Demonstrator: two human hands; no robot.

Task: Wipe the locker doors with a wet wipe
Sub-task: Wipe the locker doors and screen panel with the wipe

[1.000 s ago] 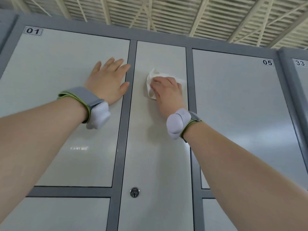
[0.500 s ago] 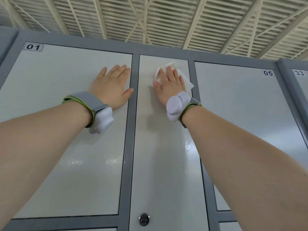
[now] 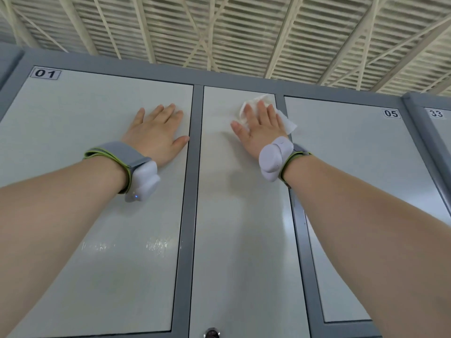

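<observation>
Head view: the wet wipe (image 3: 288, 123) is pressed high on the middle door (image 3: 244, 240) by the spread right hand (image 3: 262, 130); door 05 (image 3: 366, 191) is judged unwiped

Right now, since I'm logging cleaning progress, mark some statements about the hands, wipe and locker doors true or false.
1. The right hand presses the wet wipe flat against the narrow middle door. True.
2. The left hand holds a second wipe. False: it rests bare and flat on door 01.
3. The wet wipe sits near the middle door's top edge. True.
4. The door right of the middle one is numbered 03. False: its label reads 05.
</observation>
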